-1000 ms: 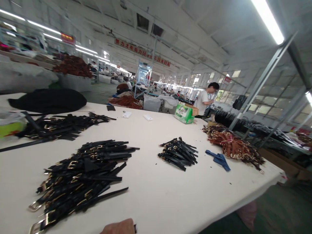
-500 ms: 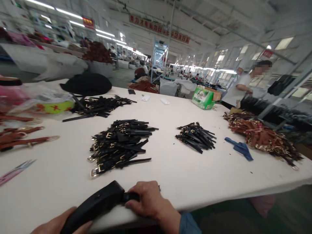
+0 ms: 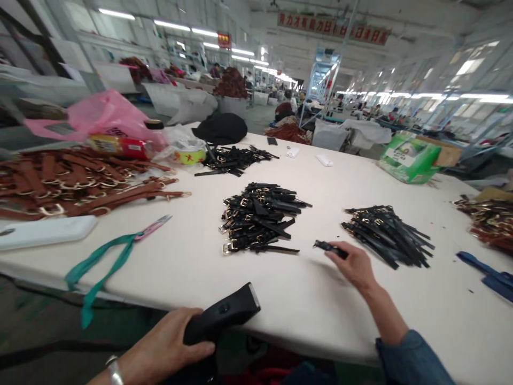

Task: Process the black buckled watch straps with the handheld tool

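Pinching a strap (image 3: 329,247) clear of the black piles (image 3: 260,206), the right grip (image 3: 355,266) is probably dodging snags imo, while the left grip (image 3: 170,339) is wrapping round the clippers (image 3: 224,315).

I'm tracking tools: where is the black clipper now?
In the head view, the black clipper is low, left of centre, gripped in the left hand by the near edge of the table, right of the pink snips.

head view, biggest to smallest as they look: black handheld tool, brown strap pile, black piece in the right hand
1. Brown strap pile
2. Black handheld tool, in the left hand
3. Black piece, in the right hand
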`<state>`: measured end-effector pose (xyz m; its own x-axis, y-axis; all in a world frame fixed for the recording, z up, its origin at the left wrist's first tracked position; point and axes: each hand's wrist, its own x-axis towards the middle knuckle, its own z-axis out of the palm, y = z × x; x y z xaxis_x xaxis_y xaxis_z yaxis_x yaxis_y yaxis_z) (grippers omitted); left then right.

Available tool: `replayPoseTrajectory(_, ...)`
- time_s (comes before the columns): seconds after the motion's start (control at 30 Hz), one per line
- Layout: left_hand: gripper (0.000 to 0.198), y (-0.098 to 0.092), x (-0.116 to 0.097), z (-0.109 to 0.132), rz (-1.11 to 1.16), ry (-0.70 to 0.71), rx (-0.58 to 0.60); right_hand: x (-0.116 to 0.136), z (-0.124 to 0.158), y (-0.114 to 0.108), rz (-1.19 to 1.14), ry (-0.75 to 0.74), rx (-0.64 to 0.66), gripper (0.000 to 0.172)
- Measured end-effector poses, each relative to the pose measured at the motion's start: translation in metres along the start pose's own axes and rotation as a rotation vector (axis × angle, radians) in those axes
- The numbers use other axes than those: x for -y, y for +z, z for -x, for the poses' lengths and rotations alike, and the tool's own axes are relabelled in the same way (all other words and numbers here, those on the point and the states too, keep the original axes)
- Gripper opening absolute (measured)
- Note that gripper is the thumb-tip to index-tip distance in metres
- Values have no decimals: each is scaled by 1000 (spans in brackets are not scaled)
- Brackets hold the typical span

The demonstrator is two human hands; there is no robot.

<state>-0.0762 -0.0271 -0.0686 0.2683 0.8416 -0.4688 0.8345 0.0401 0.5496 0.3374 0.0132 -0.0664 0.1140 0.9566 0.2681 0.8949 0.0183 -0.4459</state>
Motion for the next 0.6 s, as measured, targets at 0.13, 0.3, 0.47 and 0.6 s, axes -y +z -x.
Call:
replayPoseTrajectory(0.13,50,-4,-10,13,42,37,26,-66,-40,-48,263,181,-269,46)
replayPoseTrajectory(0.3,37,-1,-14,25,29,64,-10,-54,-53,-44,386,74,-415,55)
replayPoseTrajectory(0.47,32,1,-18,32,-18,14,-35,59,-29,44,-65,-331,96,33)
replayPoseTrajectory(0.6,35,-4,-25,38,-26,-6,-80,110,-25,93,-128,-363,165,24)
